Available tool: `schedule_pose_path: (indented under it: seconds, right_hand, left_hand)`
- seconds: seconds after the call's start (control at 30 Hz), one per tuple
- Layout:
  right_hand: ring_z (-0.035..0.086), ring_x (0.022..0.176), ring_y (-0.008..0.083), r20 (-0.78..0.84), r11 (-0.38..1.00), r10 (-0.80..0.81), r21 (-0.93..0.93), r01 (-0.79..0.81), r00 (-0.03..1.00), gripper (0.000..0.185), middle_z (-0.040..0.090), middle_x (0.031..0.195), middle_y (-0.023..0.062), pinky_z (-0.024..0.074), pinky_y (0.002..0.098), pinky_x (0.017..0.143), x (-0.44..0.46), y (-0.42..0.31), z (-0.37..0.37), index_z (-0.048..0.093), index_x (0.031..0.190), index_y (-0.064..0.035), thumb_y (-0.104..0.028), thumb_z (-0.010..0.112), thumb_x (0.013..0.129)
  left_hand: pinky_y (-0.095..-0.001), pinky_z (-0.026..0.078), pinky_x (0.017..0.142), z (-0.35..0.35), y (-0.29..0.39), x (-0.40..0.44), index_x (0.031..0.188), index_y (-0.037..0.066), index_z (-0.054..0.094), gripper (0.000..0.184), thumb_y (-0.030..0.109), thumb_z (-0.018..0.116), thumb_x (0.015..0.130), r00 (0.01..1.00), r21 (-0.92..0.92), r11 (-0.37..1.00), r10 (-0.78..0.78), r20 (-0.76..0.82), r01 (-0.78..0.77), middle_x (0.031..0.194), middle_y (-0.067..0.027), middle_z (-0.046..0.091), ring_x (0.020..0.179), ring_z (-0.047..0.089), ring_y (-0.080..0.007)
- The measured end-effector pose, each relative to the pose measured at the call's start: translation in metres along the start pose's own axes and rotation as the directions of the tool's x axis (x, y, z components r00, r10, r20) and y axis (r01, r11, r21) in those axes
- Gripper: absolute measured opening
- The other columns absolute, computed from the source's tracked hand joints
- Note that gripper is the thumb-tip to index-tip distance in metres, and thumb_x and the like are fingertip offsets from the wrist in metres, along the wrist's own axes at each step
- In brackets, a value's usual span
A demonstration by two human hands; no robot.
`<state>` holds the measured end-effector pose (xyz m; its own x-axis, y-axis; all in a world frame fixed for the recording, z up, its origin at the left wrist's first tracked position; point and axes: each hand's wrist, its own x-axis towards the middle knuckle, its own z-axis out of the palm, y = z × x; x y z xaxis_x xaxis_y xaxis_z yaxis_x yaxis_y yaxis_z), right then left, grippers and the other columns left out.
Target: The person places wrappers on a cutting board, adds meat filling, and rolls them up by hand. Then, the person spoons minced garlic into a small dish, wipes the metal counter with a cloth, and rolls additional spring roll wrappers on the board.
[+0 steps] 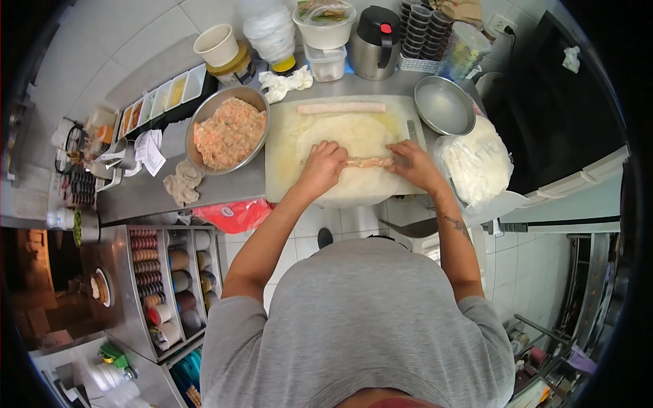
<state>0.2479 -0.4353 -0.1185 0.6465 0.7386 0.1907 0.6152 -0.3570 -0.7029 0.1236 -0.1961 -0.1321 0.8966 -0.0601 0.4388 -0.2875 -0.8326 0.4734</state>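
A thin, pale wrapper sheet [354,136] lies on the cutting board [280,153]. Across its near part runs a narrow strip of orange-pink meat filling [367,162]. At the strip's left end, the fingers of my left hand [325,165] are curled down on the filling. My right hand [413,166] has its fingertips bent in at the right end, pressing on the filling. What lies beneath both sets of fingers is partly hidden. A finished long roll [341,107] rests near the board's far edge. A knife [411,131] lies by the right side.
Left of the board stands a metal bowl of meat mixture [230,132]; a smaller metal bowl [445,105] is at right. Beside it sits a plastic-wrapped stack of wrappers [476,163]. Tubs, a steel jug [375,44] and stacked lids line the back. A crumpled cloth [182,183] lies left.
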Motion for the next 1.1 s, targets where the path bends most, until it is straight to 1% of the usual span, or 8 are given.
schedule_pose_path:
  seconds: [0.33, 0.5, 0.6, 0.73, 0.83, 0.93, 1.03, 1.1]
  right_hand:
    - [0.055, 0.097, 0.0287, -0.090, 0.996, -0.062, -0.075, 0.056, 0.994, 0.037, 0.061, 0.096, 0.0084, 0.0439, 0.0400, 0.088, -0.003, -0.013, 0.015, 0.069, 0.108, -0.0088, -0.012, 0.075, 0.072]
    - [0.056, 0.098, 0.0291, -0.090, 0.973, -0.208, -0.125, 0.196, 0.974, 0.039, 0.061, 0.101, 0.0096, 0.0432, 0.0386, 0.089, 0.008, -0.019, 0.042, 0.067, 0.111, -0.0074, -0.017, 0.073, 0.074]
    - [0.056, 0.099, 0.0295, 0.024, 0.960, -0.216, -0.178, 0.216, 0.976, 0.041, 0.061, 0.104, 0.0103, 0.0431, 0.0383, 0.089, 0.014, -0.013, 0.050, 0.066, 0.114, -0.0074, -0.017, 0.072, 0.075]
    - [0.056, 0.098, 0.0286, 0.000, 0.963, -0.196, -0.186, 0.192, 0.981, 0.033, 0.062, 0.099, 0.0082, 0.0433, 0.0392, 0.090, 0.020, -0.030, 0.050, 0.068, 0.108, -0.0063, -0.012, 0.070, 0.076]
    - [0.056, 0.101, 0.0287, -0.075, 0.961, -0.276, -0.035, 0.274, 0.958, 0.038, 0.062, 0.101, 0.0090, 0.0440, 0.0396, 0.090, 0.029, -0.036, 0.062, 0.065, 0.113, -0.0077, -0.007, 0.070, 0.075]
    - [0.055, 0.103, 0.0280, 0.184, 0.992, -0.123, -0.007, 0.126, 0.975, 0.042, 0.061, 0.103, 0.0091, 0.0458, 0.0384, 0.088, 0.031, -0.031, 0.065, 0.064, 0.115, -0.0095, -0.003, 0.069, 0.074]
    - [0.056, 0.100, 0.0270, 0.159, 0.988, -0.155, 0.007, 0.156, 0.975, 0.040, 0.061, 0.099, 0.0082, 0.0474, 0.0374, 0.084, 0.028, -0.033, 0.059, 0.065, 0.113, -0.0105, -0.002, 0.069, 0.074]
    - [0.056, 0.097, 0.0263, -0.015, 0.991, -0.111, 0.072, 0.111, 0.994, 0.033, 0.061, 0.095, 0.0070, 0.0476, 0.0373, 0.083, 0.022, -0.045, 0.057, 0.068, 0.106, -0.0088, -0.002, 0.069, 0.074]
  left_hand:
    - [-0.0393, 0.039, 0.077, 0.016, -0.001, 0.009, 0.083, 0.008, 0.058, 0.011, 0.003, 0.065, 0.076, 1.000, -0.057, 0.998, 0.001, -0.019, -0.003, 0.085, -0.0082, 0.053, 0.086, 0.051, -0.0288]
    - [-0.0388, 0.040, 0.078, 0.030, 0.007, 0.014, 0.089, 0.007, 0.062, 0.014, 0.007, 0.068, 0.076, 0.997, 0.023, 0.998, 0.052, 0.049, -0.054, 0.088, -0.0083, 0.055, 0.089, 0.053, -0.0286]
    - [-0.0392, 0.041, 0.082, 0.002, 0.001, 0.009, 0.098, 0.005, 0.064, 0.025, 0.014, 0.071, 0.076, 0.998, -0.111, 0.993, -0.039, -0.056, 0.032, 0.093, -0.0102, 0.057, 0.094, 0.054, -0.0294]
    - [-0.0400, 0.040, 0.087, -0.028, -0.024, -0.010, 0.105, 0.003, 0.064, 0.036, 0.022, 0.074, 0.075, 0.982, -0.027, 0.983, -0.178, 0.068, 0.180, 0.099, -0.0123, 0.058, 0.097, 0.054, -0.0305]
    - [-0.0405, 0.040, 0.087, -0.026, -0.025, -0.011, 0.104, 0.003, 0.063, 0.037, 0.023, 0.075, 0.075, 0.982, -0.007, 0.986, -0.163, 0.100, 0.165, 0.100, -0.0118, 0.058, 0.098, 0.054, -0.0298]
    - [-0.0407, 0.040, 0.087, -0.003, -0.015, -0.004, 0.105, 0.004, 0.063, 0.038, 0.023, 0.075, 0.074, 0.992, 0.035, 0.997, -0.072, 0.107, 0.069, 0.101, -0.0108, 0.058, 0.099, 0.054, -0.0289]
    - [-0.0398, 0.040, 0.087, 0.003, -0.014, -0.004, 0.101, 0.005, 0.063, 0.031, 0.016, 0.073, 0.073, 0.983, 0.096, 0.995, -0.038, 0.180, 0.020, 0.100, -0.0096, 0.057, 0.099, 0.053, -0.0294]
    - [-0.0395, 0.040, 0.086, -0.013, -0.014, -0.010, 0.098, 0.005, 0.063, 0.029, 0.015, 0.073, 0.074, 0.995, 0.058, 0.997, -0.059, 0.080, 0.055, 0.099, -0.0093, 0.057, 0.098, 0.053, -0.0295]
